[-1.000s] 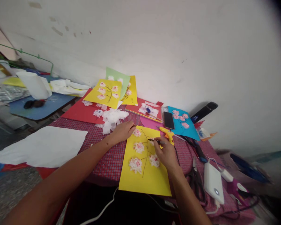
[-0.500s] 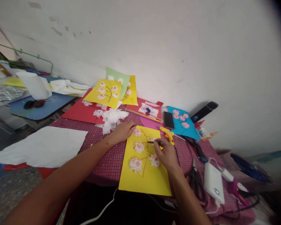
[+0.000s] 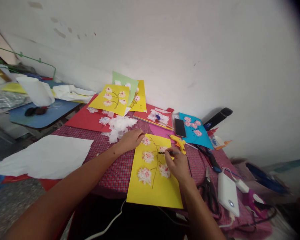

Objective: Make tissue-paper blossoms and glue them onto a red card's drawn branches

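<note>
A yellow sheet (image 3: pixel 152 196) lies in front of me, with several crumpled white-and-pink paper flowers stuck on it. A thin dark branch (image 3: pixel 154 178) is drawn between the flowers. My right hand (image 3: pixel 176 163) is closed around a black pen (image 3: pixel 162 153), whose tip is at the branch near the upper right flower (image 3: pixel 163 149). My left hand (image 3: pixel 132 138) is at the sheet's top left corner, its curled fingers gripping the edge there; the fingertips are partly hidden.
White paper scraps (image 3: pixel 121 124), finished flower sheets (image 3: pixel 112 98) and a red sheet (image 3: pixel 86 118) lie behind. To the right are a yellow glue gun (image 3: pixel 179 142), a phone (image 3: pixel 180 128), scissors (image 3: pixel 210 193) and a white power bank (image 3: pixel 228 195) with cables. White cloth-like paper (image 3: pixel 50 155) lies left.
The pen tip has shifted very slightly beside the branch near the upper right flower. My left hand stays at the sheet's corner.
</note>
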`<state>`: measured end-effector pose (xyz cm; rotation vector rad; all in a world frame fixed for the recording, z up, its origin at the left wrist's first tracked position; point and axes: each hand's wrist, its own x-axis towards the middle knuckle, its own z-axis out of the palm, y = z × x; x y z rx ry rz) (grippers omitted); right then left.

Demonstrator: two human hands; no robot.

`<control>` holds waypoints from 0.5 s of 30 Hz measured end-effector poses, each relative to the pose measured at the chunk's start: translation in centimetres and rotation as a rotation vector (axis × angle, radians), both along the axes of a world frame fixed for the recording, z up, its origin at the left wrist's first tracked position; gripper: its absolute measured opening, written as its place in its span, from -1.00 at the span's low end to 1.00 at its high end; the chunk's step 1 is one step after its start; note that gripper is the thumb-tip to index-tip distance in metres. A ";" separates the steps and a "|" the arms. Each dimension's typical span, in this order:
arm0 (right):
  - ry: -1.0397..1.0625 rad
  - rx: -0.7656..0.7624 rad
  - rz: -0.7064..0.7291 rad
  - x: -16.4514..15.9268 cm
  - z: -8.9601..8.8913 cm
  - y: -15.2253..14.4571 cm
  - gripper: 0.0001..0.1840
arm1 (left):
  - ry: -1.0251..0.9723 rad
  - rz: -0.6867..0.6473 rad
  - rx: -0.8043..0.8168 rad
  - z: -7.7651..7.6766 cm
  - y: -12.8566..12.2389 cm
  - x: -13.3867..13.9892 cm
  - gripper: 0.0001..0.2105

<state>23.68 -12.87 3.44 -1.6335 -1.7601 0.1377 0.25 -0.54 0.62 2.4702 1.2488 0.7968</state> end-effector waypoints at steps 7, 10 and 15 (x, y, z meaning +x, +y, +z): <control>0.033 0.030 0.011 0.1 -0.1 0.0 -0.83 | -0.007 -0.011 0.017 0.0 0.0 0.0 -0.73; 0.035 0.013 0.011 0.1 -0.1 0.0 -0.82 | -0.001 -0.007 0.030 -0.1 0.1 0.0 -0.73; 0.003 0.001 0.014 0.0 -0.1 0.2 -0.81 | 0.000 -0.003 0.015 -0.2 0.1 0.0 -0.74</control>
